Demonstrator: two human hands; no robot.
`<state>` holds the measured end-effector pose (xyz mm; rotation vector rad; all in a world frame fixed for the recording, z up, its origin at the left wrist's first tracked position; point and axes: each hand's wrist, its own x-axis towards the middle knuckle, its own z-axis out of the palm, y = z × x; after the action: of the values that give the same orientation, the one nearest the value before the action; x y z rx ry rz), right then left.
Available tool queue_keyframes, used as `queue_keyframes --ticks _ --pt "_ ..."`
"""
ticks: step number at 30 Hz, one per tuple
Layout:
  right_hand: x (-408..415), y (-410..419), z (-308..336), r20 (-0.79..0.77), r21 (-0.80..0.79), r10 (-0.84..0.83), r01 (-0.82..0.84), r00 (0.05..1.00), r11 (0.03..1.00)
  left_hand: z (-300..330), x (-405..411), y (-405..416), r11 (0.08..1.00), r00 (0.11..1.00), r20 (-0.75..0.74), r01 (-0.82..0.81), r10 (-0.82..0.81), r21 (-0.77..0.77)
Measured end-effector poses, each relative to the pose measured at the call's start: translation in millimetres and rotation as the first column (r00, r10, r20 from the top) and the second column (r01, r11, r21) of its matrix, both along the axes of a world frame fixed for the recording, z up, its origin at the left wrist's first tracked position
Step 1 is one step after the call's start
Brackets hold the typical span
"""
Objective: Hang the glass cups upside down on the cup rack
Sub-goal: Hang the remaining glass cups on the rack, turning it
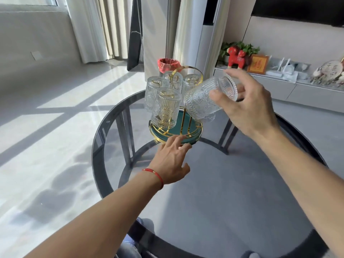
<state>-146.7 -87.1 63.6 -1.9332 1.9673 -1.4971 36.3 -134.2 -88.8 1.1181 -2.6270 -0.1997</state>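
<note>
Table: one round smoked-glass table with a dark rim, seen from above.
Left hand: the left hand lies flat, fingers spread and holding nothing; the fingertips touch the near edge of the rack's base. One red string bracelet circles the wrist.
Right hand: the right hand grips one ribbed glass cup by its base, the cup tilted with its mouth pointing down and left, just beside the rack's right side.
Cup rack: one gold wire cup rack on a round green tray with a gold rim and a loop handle on top.
Hung cups: four glass cups hang upside down, front, left, back, right.
Behind: one bin with a red liner on the floor; one red horse figurine on a low cabinet.
</note>
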Motion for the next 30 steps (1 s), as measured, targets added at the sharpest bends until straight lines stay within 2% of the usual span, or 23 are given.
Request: queue_keyframes --ticks 4,11,16,23,28,30 --pt "7 -24 9 -0.173 0.084 -0.011 0.025 0.985 0.996 1 -2 -3 1.000 0.999 0.032 -0.016 0.016 -0.010" --pt "18 -50 -1 -0.316 0.193 0.006 0.058 0.949 0.979 1 -2 -4 0.999 0.999 0.040 -0.024 0.024 -0.022" --pt "26 -61 -14 -0.363 0.265 0.006 0.097 0.932 0.959 5 -2 -1 0.999 0.999 0.045 -0.030 0.030 -0.018" --pt "33 -58 -27 -0.528 0.204 0.014 0.111 0.849 0.973 9 -5 -2 0.999 0.998 0.029 -0.047 0.048 -0.018" --pt "35 -52 -37 -0.546 0.188 0.002 0.120 0.838 0.975 8 -6 1 0.997 0.996 0.056 -0.065 0.067 -0.044" --pt "33 -47 -38 -0.508 0.187 0.002 0.108 0.861 0.976 6 -7 4 0.995 0.995 0.053 -0.082 0.085 -0.057"
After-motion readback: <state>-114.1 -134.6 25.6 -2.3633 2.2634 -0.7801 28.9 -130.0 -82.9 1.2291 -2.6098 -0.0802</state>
